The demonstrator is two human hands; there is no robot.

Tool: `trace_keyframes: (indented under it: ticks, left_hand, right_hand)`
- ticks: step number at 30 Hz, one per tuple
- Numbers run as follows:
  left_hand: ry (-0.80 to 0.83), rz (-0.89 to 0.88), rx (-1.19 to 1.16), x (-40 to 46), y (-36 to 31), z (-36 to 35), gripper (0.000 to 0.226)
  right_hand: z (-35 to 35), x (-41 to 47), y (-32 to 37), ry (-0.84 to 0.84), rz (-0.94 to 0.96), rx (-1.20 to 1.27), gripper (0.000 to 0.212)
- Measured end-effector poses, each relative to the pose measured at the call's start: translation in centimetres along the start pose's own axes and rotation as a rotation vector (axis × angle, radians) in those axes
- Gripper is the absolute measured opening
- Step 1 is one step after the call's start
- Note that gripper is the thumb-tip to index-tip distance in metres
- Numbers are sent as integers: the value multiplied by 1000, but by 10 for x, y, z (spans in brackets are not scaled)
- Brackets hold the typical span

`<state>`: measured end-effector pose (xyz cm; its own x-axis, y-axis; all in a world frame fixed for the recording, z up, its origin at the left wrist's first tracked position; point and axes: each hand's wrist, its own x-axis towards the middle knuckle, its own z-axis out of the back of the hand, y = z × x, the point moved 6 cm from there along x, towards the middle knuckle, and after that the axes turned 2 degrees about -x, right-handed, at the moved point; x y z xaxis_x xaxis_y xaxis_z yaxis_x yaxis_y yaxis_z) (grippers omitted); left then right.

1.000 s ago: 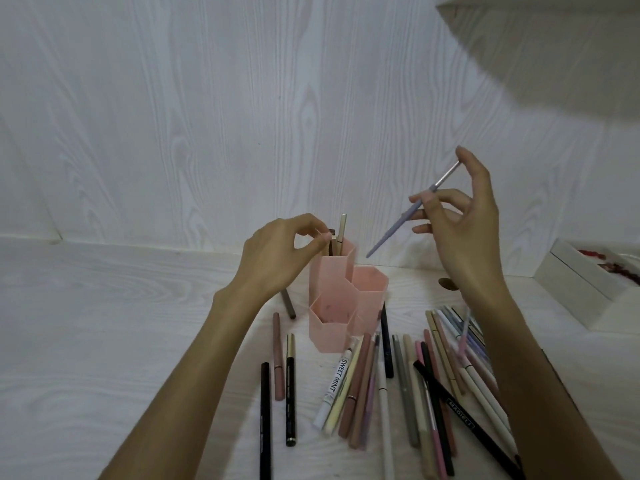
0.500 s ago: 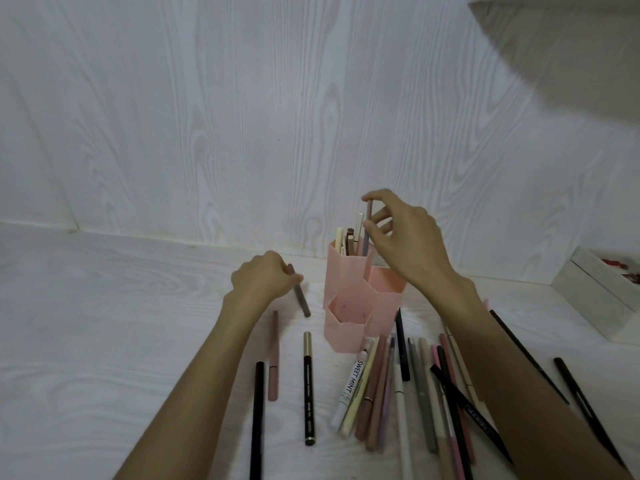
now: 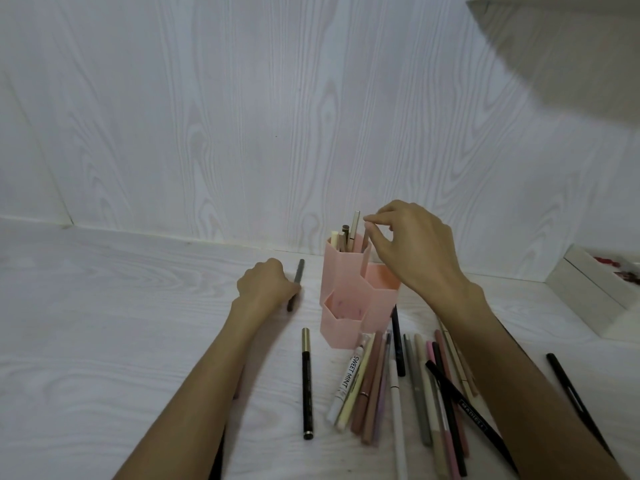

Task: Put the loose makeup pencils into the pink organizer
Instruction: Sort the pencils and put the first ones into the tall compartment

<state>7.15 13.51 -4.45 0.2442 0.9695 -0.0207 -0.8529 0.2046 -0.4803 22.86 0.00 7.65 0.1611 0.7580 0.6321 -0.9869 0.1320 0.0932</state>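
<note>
The pink organizer (image 3: 343,306) stands on the white table with three hexagonal compartments. Its tall back compartment holds several pencils (image 3: 354,230). My right hand (image 3: 415,251) hovers over that compartment, thumb and forefinger pinching the top of a thin grey pencil (image 3: 365,239) that stands in it. Left of the organizer, my left hand (image 3: 266,289) rests on the table, fingers curled round a dark grey pencil (image 3: 299,270) lying there. Loose pencils lie in front: a black one with a gold cap (image 3: 306,379), a white "SWEET MINT" one (image 3: 348,377) and a fanned pile (image 3: 419,386).
A white open box (image 3: 588,296) sits at the right by the wall. One black pencil (image 3: 571,396) lies apart at the far right. The wood-grain wall stands close behind the organizer, and a shelf (image 3: 554,46) overhangs the upper right.
My right hand brought the grey pencil from mid-air down into the tall compartment. My left hand left the organizer's top and dropped to the dark pencil on the table.
</note>
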Motion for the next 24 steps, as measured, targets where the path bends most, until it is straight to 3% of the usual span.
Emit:
trace_keyframes:
  ticks: [4,7,10,12,15,17,21,24]
  left_hand:
    - [-7,-14,57,0,-2,3,39]
    - [-12,-56,201,-4,-10,0,35]
    - [16,-65,202,-3,-13,0,32]
    - [108,-48,73,0,-9,0,32]
    - [261,-12,-439,1,-3,6,26]
    - [176,-47,-662,0,-5,26,21]
    - [-165,-269,-916,-18,-24,83,21]
    - [-227,-479,-946,-39,-53,107,19]
  right_hand:
    - [-1,-2,-1,18,-49,23,31]
    - [0,-4,-4,18,-103,69,34]
    - [7,-9,-10,-21,-170,142,35]
    - [14,-14,-17,-83,-233,216,31]
    - [20,-22,-29,-151,-329,312,24]
    - [19,-24,-34,-141,-374,349,23]
    - [17,-24,-46,-56,-441,476,21]
    - [14,-26,-61,88,-483,538,17]
